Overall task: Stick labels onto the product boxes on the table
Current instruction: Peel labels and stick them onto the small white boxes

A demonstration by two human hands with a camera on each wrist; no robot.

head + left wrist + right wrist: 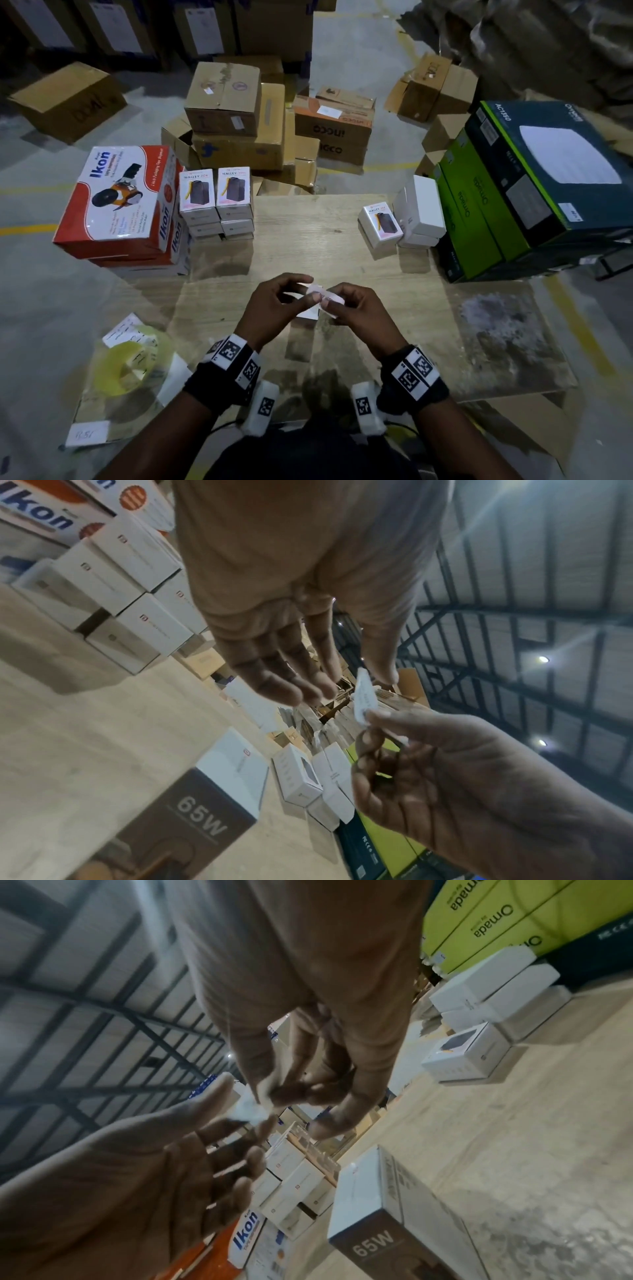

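Observation:
Both hands meet over the middle of the wooden table (308, 246) with a small white label (320, 292) between them. My right hand (337, 298) pinches one end of the label (365, 696) with thumb and forefinger. My left hand (305, 291) has its thumb and forefinger at the other end; the other fingers are loosely spread. Just below the hands stands a white and brown box marked 65W (219, 791), mostly hidden under them in the head view. In the right wrist view the label (248, 1112) is blurred.
White Halley boxes (215, 202) are stacked at the back left beside red Ikon boxes (120, 202). One more Halley box (380, 224) and plain white boxes (419, 209) sit at the back right by green cartons (479, 212). A yellow label roll (130, 363) lies near left.

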